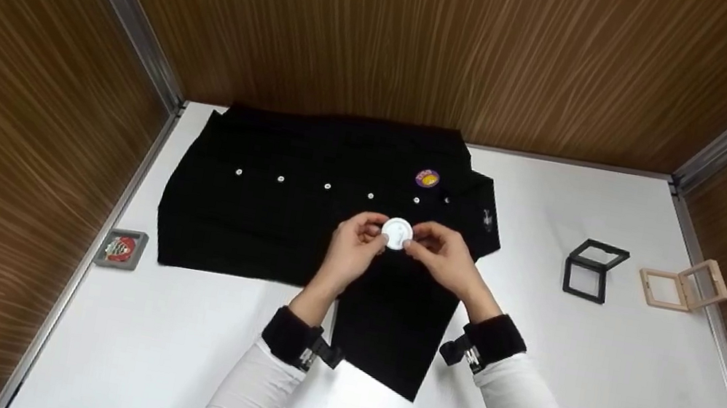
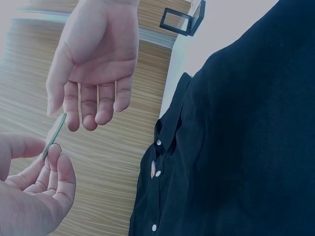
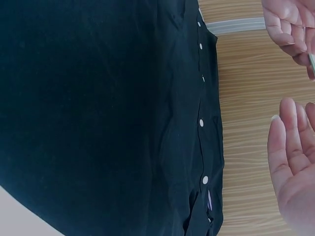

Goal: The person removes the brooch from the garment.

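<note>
Held over the black shirt [image 1: 255, 230] is a round pin badge [image 1: 397, 233], its white back turned up in the head view. My left hand [image 1: 350, 250] pinches its left edge between thumb and fingers. At the opposite edge, the thumb and forefinger of my right hand [image 1: 446, 258] pinch the rim, the other fingers extended. Edge-on in the left wrist view, the badge [image 2: 55, 135] is a thin disc with a fine pin sticking out. White buttons [image 1: 327, 186] run along the shirt, which lies sideways. A purple and yellow badge [image 1: 427, 178] sits on its chest near the collar.
On the white table [image 1: 634, 397], a black hinged frame [image 1: 585, 280] and a beige hinged frame [image 1: 663, 302] stand open at the right. A grey case [image 1: 137, 253] with a red badge inside lies at the left edge. Wood-grain panels [image 1: 391, 39] enclose the table.
</note>
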{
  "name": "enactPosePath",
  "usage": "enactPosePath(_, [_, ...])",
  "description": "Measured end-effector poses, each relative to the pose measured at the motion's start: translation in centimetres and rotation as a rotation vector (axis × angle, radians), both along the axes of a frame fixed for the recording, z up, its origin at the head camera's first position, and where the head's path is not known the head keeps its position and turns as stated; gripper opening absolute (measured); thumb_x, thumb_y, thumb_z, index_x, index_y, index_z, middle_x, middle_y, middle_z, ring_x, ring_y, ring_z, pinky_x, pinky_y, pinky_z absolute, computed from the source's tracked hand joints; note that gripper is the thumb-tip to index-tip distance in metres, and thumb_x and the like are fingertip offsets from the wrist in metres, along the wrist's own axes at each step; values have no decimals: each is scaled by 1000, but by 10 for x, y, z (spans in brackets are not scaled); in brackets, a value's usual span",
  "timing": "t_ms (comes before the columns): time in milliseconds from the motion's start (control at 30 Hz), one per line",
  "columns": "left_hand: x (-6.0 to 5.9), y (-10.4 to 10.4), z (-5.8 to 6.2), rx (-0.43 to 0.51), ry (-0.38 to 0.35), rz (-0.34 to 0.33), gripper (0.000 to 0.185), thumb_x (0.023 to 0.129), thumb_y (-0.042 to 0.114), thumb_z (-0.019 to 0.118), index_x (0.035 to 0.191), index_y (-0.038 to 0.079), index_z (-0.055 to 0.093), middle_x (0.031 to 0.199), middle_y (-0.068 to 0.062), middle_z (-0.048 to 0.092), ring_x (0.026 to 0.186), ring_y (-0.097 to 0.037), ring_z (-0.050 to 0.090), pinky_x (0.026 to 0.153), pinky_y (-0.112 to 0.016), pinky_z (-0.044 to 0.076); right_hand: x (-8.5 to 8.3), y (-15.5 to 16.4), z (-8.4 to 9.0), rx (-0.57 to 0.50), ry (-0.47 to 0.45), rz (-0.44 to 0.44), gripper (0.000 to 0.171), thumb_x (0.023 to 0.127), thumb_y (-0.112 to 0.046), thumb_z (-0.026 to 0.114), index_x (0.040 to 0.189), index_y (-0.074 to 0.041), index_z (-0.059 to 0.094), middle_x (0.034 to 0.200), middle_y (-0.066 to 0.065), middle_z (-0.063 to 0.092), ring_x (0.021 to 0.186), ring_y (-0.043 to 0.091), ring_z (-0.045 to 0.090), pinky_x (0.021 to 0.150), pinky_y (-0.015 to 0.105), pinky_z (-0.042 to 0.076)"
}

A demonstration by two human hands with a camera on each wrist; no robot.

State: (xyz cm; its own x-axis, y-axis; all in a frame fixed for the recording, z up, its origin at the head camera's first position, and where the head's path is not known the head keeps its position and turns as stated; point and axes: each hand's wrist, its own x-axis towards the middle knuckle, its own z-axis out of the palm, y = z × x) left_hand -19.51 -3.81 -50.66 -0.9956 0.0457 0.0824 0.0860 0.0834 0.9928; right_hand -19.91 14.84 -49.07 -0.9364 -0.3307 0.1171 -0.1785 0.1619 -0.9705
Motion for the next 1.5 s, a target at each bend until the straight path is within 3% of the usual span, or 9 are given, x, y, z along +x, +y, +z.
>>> enactPosePath(267, [1, 2, 2, -7, -10, -25, 27, 87, -7, 66, 114, -7, 64, 84, -14, 65, 69, -16, 60, 63, -24, 54, 1, -3, 1, 0, 25, -13, 18, 90, 1, 68, 101, 14, 63, 89, 18, 66, 74, 18, 63, 62, 25, 51])
enactPosePath(500, [3, 4, 5, -14, -29, -56, 27, 88, -10, 62, 115, -13, 62, 89, -25, 65, 78, -40, 63, 73, -46, 57, 1, -3, -2, -21, 37, -19, 15, 89, 3, 66, 98, 15, 63, 83, 15, 65, 71, 23, 63, 62, 27, 53])
enactPosePath(600, [5, 4, 9, -11, -42, -72, 24, 90, -10, 59, 114, -15, 61, 91, -28, 64, 79, -43, 63, 75, -47, 57, 2, -3, -2, -27, 32, -24, 14, 89, 3, 66, 96, 15, 62, 80, 13, 65, 70, 25, 62, 62, 28, 52])
enactPosePath(933, [6, 4, 5, 49, -39, -71, 18, 94, -1, 61, 109, -10, 64, 86, -16, 67, 66, -16, 60, 65, -30, 56, 5, -4, -1, -120, -18, -23, 10, 89, 7, 65, 90, 14, 59, 76, 5, 61, 63, 21, 57, 57, 26, 49])
enactPosePath(1133, [7, 6, 4, 46, -35, -66, 15, 94, -1, 60, 104, -12, 64, 82, -10, 66, 64, -12, 60, 64, -27, 57, 5, -2, -3, -183, -52, -8, 7, 87, 11, 63, 88, 14, 57, 73, 4, 60, 57, 14, 54, 54, 25, 47])
enactPosePath(1367, [8, 8, 5, 35, -37, -61, 14, 94, -1, 60, 102, -12, 64, 81, -10, 65, 63, -11, 60, 64, -26, 57, 5, -2, -5, -227, -73, -3, 8, 86, 13, 62, 84, 8, 57, 68, 8, 57, 54, 17, 51, 53, 28, 45])
enactPosePath(1500, [8, 9, 5, 32, -39, -59, 14, 94, -1, 61, 102, -12, 65, 82, -11, 66, 64, -12, 60, 64, -26, 57, -1, -1, -17, -251, -83, -10, 10, 86, 15, 60, 83, 6, 57, 68, 12, 56, 54, 19, 51, 52, 29, 45])
